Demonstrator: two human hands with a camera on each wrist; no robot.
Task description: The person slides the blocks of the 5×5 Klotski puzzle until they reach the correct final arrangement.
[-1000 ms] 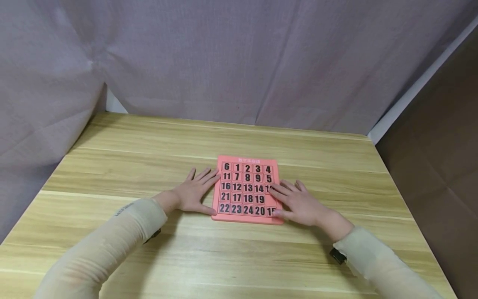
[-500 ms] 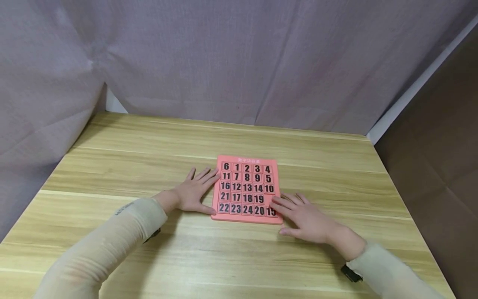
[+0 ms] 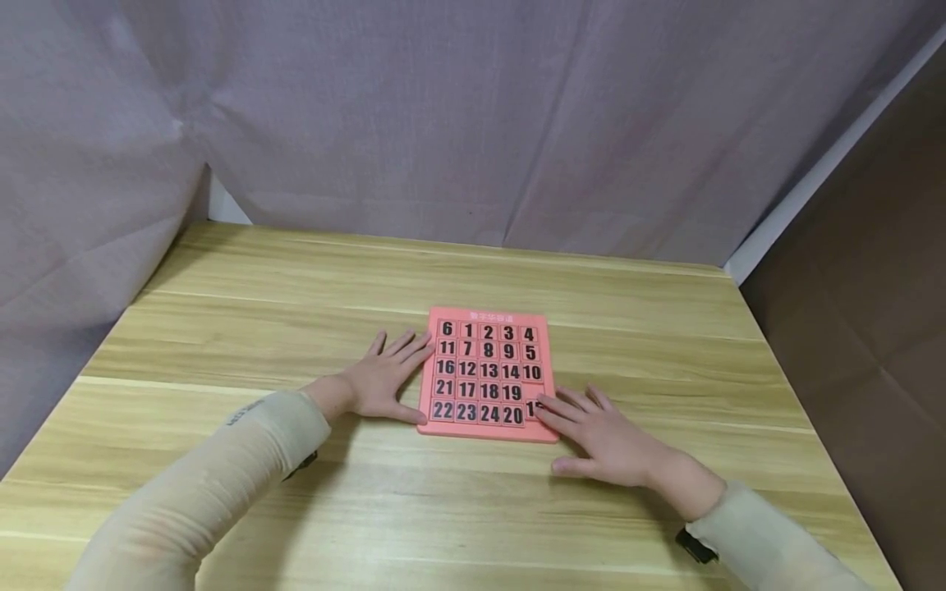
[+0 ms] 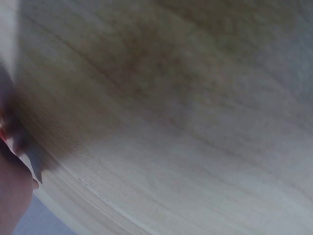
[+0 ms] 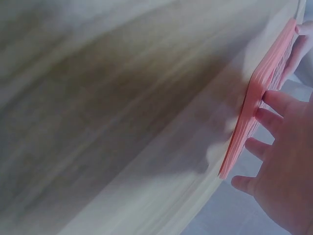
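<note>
A pink sliding number puzzle (image 3: 486,373) lies flat on the wooden table (image 3: 296,312), with black numbers on its tiles. My left hand (image 3: 384,379) lies flat on the table, fingers straight, touching the board's left edge. My right hand (image 3: 594,433) rests at the board's near right corner, its straight fingertips (image 3: 543,408) on the bottom-right tile, partly covering its number. The slot above that tile looks vacant. In the right wrist view the board (image 5: 259,98) shows edge-on beside my fingers (image 5: 276,100). The left wrist view shows mostly blurred table.
Grey cloth (image 3: 443,115) hangs behind and to the left of the table. The table's right edge (image 3: 813,410) drops to a brown floor. A black wrist strap (image 3: 695,546) shows under my right sleeve.
My right hand has drawn back toward me, from the board's right column to its near right corner. The 10 tile is now uncovered. My left hand has stayed put.
</note>
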